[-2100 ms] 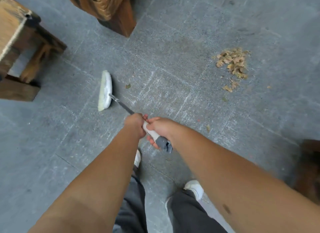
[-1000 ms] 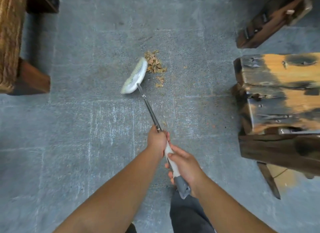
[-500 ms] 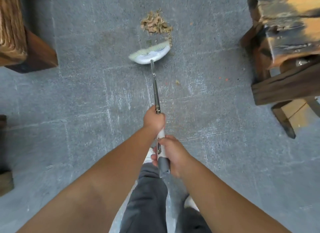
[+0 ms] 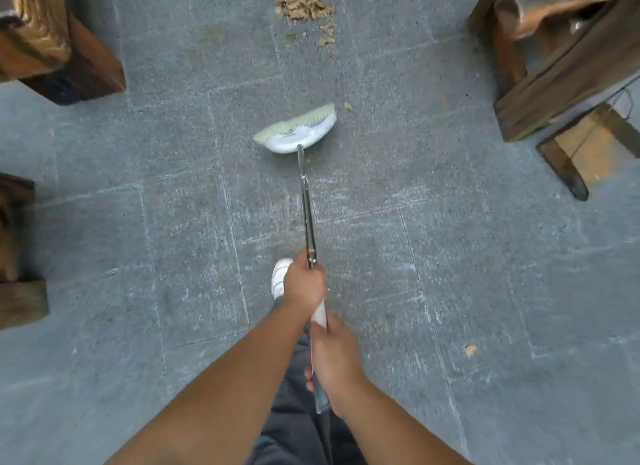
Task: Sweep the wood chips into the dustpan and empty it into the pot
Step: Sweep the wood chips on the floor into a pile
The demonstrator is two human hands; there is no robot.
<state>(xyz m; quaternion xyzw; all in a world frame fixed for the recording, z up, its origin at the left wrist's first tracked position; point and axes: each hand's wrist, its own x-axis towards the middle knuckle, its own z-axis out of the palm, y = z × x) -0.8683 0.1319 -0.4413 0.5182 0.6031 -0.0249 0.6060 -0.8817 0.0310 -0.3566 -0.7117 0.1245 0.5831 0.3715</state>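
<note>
One broom, one chip pile, two hands.
One broom (image 4: pixel 298 132); one pile (image 4: pixel 303 4) with three stray chips; two hands (image 4: pixel 306 284) (image 4: pixel 332 357); three wooden benches (image 4: pixel 52 38); one shoe (image 4: pixel 278 277).

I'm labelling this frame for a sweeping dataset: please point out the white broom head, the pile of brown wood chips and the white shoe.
white broom head (image 4: pixel 300 136), head view, middle of its plastic back.
pile of brown wood chips (image 4: pixel 302 4), head view, centre of the heap.
white shoe (image 4: pixel 279 278), head view, its visible toe.
</note>
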